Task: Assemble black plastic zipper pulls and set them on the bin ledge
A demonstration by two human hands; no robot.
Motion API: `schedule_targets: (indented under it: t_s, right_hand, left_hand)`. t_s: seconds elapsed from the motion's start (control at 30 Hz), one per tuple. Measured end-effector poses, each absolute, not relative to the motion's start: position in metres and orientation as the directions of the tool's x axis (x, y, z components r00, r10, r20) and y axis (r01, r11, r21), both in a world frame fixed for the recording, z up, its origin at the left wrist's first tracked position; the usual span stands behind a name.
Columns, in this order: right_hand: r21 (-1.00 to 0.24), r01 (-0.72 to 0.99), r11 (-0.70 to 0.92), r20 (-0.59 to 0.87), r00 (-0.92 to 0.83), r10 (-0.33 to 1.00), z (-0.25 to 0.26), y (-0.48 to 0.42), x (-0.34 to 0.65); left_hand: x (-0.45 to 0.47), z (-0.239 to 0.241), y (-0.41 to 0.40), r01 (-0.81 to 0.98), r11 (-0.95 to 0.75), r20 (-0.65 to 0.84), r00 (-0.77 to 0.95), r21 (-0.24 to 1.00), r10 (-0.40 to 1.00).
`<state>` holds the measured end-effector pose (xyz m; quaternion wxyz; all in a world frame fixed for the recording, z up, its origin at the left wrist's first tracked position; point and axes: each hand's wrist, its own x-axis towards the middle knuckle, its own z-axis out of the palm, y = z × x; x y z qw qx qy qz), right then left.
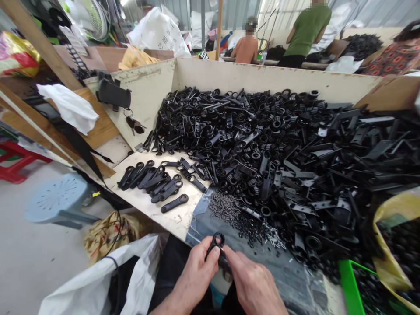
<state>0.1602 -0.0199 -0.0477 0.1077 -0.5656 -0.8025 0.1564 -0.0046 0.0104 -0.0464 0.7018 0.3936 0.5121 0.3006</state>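
Observation:
Both my hands meet at the bottom middle, pinched on one small black plastic part with a ring end (218, 243). My left hand (196, 271) grips it from the left, thumb and fingers closed round it. From the right, my right hand (253, 282) presses closed fingers on the same part. Just beyond them lies a patch of small dark pins (236, 216) on a plastic sheet. A row of finished-looking black ring-ended pieces (152, 179) lies to the left on the white bench (177, 218).
A huge heap of black plastic parts (278, 148) fills the walled bench. A yellow bag (393, 218) and green crate (349, 284) sit at right, a white sack (98, 284) at lower left, a grey stool (59, 197) on the floor. Other people work in the background.

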Motion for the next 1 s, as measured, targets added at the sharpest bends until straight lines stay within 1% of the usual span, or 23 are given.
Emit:
schedule_targets:
  t_s: [0.07, 0.23, 0.33, 0.4, 0.5, 0.6, 0.67, 0.8, 0.87, 1.0]
  right_hand:
    - [-0.338, 0.893, 0.296, -0.042, -0.329, 0.944, -0.044, -0.017, 0.157]
    - [-0.189, 0.944, 0.269, -0.148, -0.299, 0.943, -0.030, -0.011, 0.150]
    - [-0.126, 0.960, 0.250, -0.203, -0.271, 0.941, -0.023, -0.010, 0.144]
    - [-0.110, 0.966, 0.234, -0.210, -0.253, 0.944, -0.019, -0.010, 0.138]
    - [-0.136, 0.974, 0.181, -0.235, -0.209, 0.949, -0.012, -0.011, 0.130]
    - [-0.161, 0.981, 0.106, -0.323, -0.154, 0.934, -0.004, -0.009, 0.124]
    - [-0.191, 0.979, 0.072, -0.368, -0.139, 0.919, 0.000, -0.008, 0.123]
    - [-0.216, 0.975, 0.045, -0.393, -0.129, 0.911, 0.002, -0.008, 0.126]
    - [-0.231, 0.971, 0.067, -0.380, -0.153, 0.912, 0.002, -0.008, 0.130]
    - [-0.298, 0.945, 0.135, -0.329, -0.235, 0.915, 0.000, -0.007, 0.139]
  left_hand:
    - [-0.004, -0.047, 0.010, -0.013, 0.512, -0.491, 0.262, 0.859, 0.831]
    - [-0.004, -0.050, 0.008, 0.010, 0.510, -0.501, 0.199, 0.860, 0.842]
    - [-0.004, -0.052, 0.008, 0.030, 0.467, -0.464, 0.186, 0.884, 0.866]
    - [-0.004, -0.053, 0.008, 0.063, 0.405, -0.410, 0.181, 0.912, 0.894]
    - [-0.004, -0.053, 0.008, 0.125, 0.298, -0.317, 0.182, 0.946, 0.931]
    - [-0.005, -0.054, 0.007, 0.189, 0.217, -0.251, 0.181, 0.958, 0.951]
    - [-0.006, -0.055, 0.007, 0.207, 0.199, -0.237, 0.175, 0.958, 0.956]
    - [-0.009, -0.059, 0.007, 0.185, 0.242, -0.272, 0.161, 0.953, 0.949]
    - [-0.010, -0.061, 0.007, 0.161, 0.277, -0.301, 0.153, 0.947, 0.941]
    - [-0.013, -0.067, 0.006, 0.106, 0.338, -0.350, 0.133, 0.935, 0.927]
